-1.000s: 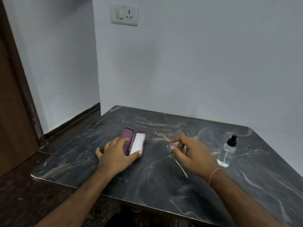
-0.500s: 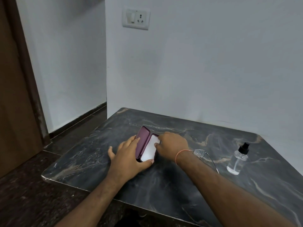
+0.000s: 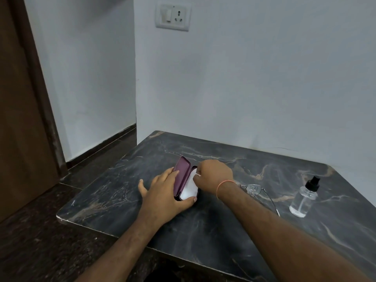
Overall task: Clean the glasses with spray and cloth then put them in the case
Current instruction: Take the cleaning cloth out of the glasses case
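Observation:
An open maroon glasses case [image 3: 182, 176] lies on the dark marble table [image 3: 223, 226], its lid raised on the left. A white cloth [image 3: 190, 190] sits inside it. My left hand [image 3: 164, 197] rests around the case, fingers on the lid's outside and thumb at the near end. My right hand [image 3: 213, 177] reaches over the case and pinches the cloth's upper edge. The rimless glasses [image 3: 254, 189] lie on the table just right of my right wrist, one temple stretching toward me. A clear spray bottle [image 3: 304, 198] with a black nozzle stands farther right.
The table stands against a white wall with a switch and socket plate [image 3: 173, 16] above. A brown door [image 3: 20, 110] is at the left, with dark floor [image 3: 40, 241] beside the table's left edge.
My right hand left the glasses on the table and crossed left to the case, where it now pinches the cloth. My left hand stayed holding the case.

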`<state>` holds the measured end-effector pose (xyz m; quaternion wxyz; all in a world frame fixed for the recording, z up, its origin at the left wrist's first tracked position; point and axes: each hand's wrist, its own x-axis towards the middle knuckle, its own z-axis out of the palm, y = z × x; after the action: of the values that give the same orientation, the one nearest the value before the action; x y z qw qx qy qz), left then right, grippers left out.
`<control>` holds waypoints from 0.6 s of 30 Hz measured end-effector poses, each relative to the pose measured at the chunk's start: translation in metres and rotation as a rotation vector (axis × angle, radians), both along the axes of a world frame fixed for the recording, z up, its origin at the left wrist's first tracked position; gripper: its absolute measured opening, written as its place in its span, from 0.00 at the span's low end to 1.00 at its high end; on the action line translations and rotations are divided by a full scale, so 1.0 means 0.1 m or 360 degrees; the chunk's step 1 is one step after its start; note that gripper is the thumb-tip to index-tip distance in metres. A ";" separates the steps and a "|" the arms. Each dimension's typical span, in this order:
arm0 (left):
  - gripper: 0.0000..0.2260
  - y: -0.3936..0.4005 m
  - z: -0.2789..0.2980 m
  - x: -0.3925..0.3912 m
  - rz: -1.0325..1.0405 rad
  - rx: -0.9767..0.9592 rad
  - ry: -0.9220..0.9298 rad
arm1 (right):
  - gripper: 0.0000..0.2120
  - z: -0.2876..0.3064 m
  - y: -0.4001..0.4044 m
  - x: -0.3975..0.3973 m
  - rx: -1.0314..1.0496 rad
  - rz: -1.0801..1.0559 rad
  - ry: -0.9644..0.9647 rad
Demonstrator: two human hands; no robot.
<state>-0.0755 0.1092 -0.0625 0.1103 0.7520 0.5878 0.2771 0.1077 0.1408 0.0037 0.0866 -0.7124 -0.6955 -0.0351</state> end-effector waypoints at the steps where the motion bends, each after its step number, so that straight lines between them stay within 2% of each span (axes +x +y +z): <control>1: 0.52 0.00 0.00 0.00 0.0011 -0.0022 0.0002 | 0.09 0.02 -0.04 0.04 0.0044 0.0007 0.0111; 5: 0.51 0.02 0.00 0.01 0.0050 -0.0104 -0.0009 | 0.03 0.05 -0.30 0.38 0.0348 0.0067 0.0714; 10: 0.49 0.03 -0.01 0.01 0.0047 -0.0114 -0.0036 | 0.03 0.04 -0.69 1.03 0.0653 0.0218 0.1515; 12: 0.48 0.03 -0.01 0.01 0.0053 -0.0104 -0.0011 | 0.07 0.00 -0.79 1.24 0.0754 0.0240 0.1667; 15: 0.47 0.02 0.01 0.02 0.0057 -0.0126 0.0028 | 0.10 -0.10 -0.86 1.47 0.0887 0.0251 0.1691; 18: 0.42 -0.02 0.03 0.04 0.0090 -0.0062 0.0082 | 0.12 -0.24 -0.88 1.61 0.0963 0.0296 0.1705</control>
<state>-0.0718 0.1077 -0.0593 0.1020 0.7397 0.6168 0.2491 0.2685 0.0528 -0.0204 0.6243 -0.5113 -0.5739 0.1394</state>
